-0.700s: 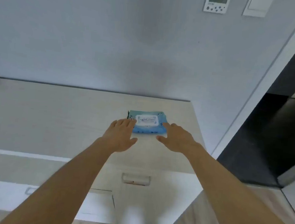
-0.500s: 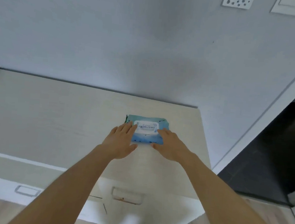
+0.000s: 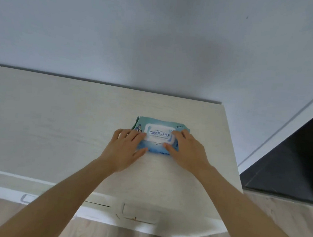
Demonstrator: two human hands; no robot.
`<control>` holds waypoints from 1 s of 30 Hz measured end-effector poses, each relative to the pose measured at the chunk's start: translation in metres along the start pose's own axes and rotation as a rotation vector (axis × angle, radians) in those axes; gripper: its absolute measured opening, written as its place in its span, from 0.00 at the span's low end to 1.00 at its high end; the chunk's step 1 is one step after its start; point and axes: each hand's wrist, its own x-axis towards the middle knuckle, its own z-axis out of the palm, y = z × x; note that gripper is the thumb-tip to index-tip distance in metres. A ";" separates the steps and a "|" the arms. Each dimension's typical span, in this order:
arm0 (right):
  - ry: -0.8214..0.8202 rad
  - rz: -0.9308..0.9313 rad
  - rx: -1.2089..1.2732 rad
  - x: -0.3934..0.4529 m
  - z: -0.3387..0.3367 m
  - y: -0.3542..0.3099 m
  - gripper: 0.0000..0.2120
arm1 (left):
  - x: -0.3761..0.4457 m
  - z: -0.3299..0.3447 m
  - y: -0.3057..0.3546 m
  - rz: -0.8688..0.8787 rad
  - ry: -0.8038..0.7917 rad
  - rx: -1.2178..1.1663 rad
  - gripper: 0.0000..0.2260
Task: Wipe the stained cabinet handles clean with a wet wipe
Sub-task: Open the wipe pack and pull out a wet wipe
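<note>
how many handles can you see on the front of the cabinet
2. A recessed pale rectangular handle with reddish-brown stains sits on the drawer front below the hands; a second pale rectangular handle is further left, partly behind the left forearm. The arms may hide others.

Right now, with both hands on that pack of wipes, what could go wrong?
The wipe pack lies loose on the cabinet top, so it may slide or lift when the lid is pulled unless the left hand pins it. The right hand might also drag out several wipes together.
</note>
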 end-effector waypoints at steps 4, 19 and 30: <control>0.042 -0.051 -0.013 0.012 0.002 -0.001 0.27 | 0.026 0.000 -0.010 0.019 0.000 -0.140 0.30; 0.066 -0.083 0.083 0.005 0.017 -0.004 0.26 | 0.021 0.017 -0.016 -0.004 -0.078 -0.083 0.38; 0.194 -0.112 0.081 0.012 0.007 -0.014 0.14 | 0.022 0.019 -0.014 0.012 -0.131 -0.229 0.34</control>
